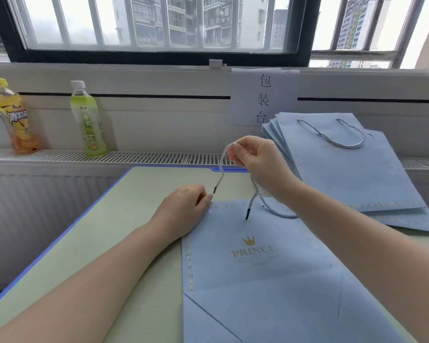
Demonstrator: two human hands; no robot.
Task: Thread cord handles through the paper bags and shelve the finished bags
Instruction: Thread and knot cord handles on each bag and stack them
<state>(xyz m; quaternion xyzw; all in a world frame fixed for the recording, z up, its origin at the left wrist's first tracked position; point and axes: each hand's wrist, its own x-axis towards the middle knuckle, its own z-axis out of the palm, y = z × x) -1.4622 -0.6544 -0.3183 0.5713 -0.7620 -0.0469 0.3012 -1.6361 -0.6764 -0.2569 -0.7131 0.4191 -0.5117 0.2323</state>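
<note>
A flat light-blue paper bag [258, 268] with a gold crown logo lies on the green table [114, 231] in front of me. My right hand [255, 159] pinches a white-and-blue twisted cord [222, 164] at its middle, held above the bag's top edge. Both dark-tipped cord ends hang down, one near my left hand, one touching the bag. My left hand [183, 209] rests at the bag's top left corner, fingers curled on the edge by a punched hole. A second cord [280, 212] lies on the bag under my right wrist.
A stack of blue bags [352, 174] with a cord handle on top leans at the right against the sill. Two drink bottles, one yellow [13, 115] and one green [88, 120], stand on the radiator ledge. A paper sign [264, 97] hangs below the window.
</note>
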